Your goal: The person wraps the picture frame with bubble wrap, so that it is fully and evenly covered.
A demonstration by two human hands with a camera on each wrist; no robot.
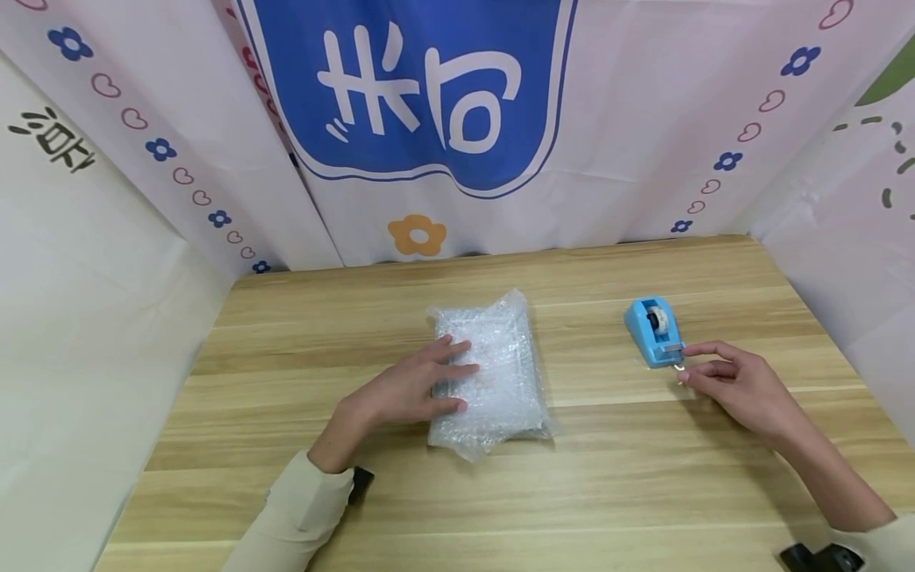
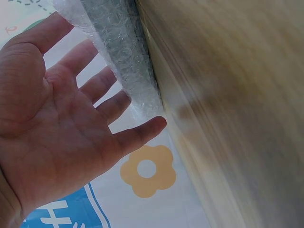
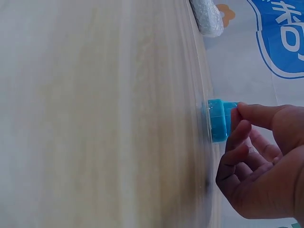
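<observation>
A flat package in clear bubble wrap (image 1: pixel 500 373) lies on the wooden table in the middle of the head view. My left hand (image 1: pixel 418 385) rests on its left part with the fingers spread and straight. The left wrist view shows the palm of that hand beside the wrapped edge (image 2: pixel 126 52). To the right stands a light blue tape dispenser (image 1: pixel 649 338) with a white-cored roll of tape (image 1: pixel 662 320). At its front end, my right hand (image 1: pixel 736 389) pinches the short tape end between thumb and index finger. The right wrist view shows these fingertips against the blue dispenser (image 3: pixel 217 121).
The wooden table (image 1: pixel 608 492) reaches to a printed cloth backdrop (image 1: pixel 615 159) with a blue emblem. White cloth walls (image 1: pixel 86 318) stand at both sides. Dark wrist devices (image 1: pixel 360 485) sit at the sleeve cuffs.
</observation>
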